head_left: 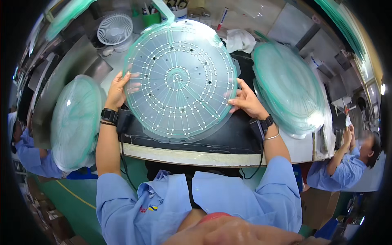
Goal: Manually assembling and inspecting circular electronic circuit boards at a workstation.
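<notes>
Between my hands is a round, see-through disc (179, 98) with greenish edges, printed with rings of white dots joined by fine lines. My left hand (116, 90) grips its left rim, thumb on the near face and fingers showing faintly through from behind. At the right rim my right hand (247, 100) pinches the disc the same way. The disc is tilted toward me above a black work surface (228, 143). Whether it rests on the surface or on sheets beneath it, I cannot tell.
Stacks of similar clear green-edged discs stand at the right (290, 90) and the left (76, 122). Behind are a white fan (115, 29), a green pen cup (152, 18), a marker (222, 18) and a crumpled white cloth (240, 40). Co-workers sit at both sides.
</notes>
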A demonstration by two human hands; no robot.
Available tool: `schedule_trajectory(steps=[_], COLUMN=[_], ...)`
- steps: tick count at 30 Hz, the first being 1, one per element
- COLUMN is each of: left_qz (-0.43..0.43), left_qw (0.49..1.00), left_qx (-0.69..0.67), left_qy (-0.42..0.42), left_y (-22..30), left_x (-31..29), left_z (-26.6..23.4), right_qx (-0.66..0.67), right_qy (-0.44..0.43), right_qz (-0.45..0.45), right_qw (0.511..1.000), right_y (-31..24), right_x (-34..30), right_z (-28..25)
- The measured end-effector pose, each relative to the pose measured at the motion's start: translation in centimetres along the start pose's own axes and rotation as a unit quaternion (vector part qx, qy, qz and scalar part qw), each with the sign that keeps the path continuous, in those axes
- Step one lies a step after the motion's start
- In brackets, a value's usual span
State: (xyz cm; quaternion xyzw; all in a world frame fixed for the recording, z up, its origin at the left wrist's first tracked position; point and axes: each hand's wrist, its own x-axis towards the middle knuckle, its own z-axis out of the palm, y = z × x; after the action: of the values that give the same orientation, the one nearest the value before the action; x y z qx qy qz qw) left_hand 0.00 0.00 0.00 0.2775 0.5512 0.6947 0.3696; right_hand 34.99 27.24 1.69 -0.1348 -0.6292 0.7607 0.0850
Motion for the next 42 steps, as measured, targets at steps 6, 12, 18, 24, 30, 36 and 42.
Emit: schedule_trajectory(steps=[6,12,18,24,30,36,42], left_qz=[0.006,-0.009,-0.017,-0.021,-0.012,0.012,-0.024], left_qw=[0.999,0.998,0.999,0.996,0.989,0.982,0.987], left_qx=[-0.027,-0.042,-0.042,-0.081,-0.134,-0.188,-0.061], left_qy=[0.017,0.042,0.026,0.03,0.055,0.033,-0.147], left_y=[-0.3,-0.4,-0.7,-1.1,-1.6,-1.8,0.4], left_x=[0.0,-0.1,-0.1,-0.1,-0.2,0.1,-2.1], left_z=[0.8,0.6,0.1,0.4,0.2,1.4,1.9], right_qx=[0.028,0.078,0.046,0.016,-0.007,-0.03,-0.17], right_qy=[-0.011,-0.041,-0.049,-0.024,0.018,0.084,0.108], right_qz=[-0.01,0.0,0.021,0.045,-0.024,-0.038,-0.192], right_qw=[0.999,0.996,0.998,0.999,1.0,0.995,0.961], right_y=[-0.3,0.5,0.7,0.8,0.4,0.5,-1.5], right_x=[-0.5,-0.2,-0.6,-0.5,0.2,0.3,-0.6], right_z=[0.0,0.4,0.4,1.7,1.6,0.9,-0.2])
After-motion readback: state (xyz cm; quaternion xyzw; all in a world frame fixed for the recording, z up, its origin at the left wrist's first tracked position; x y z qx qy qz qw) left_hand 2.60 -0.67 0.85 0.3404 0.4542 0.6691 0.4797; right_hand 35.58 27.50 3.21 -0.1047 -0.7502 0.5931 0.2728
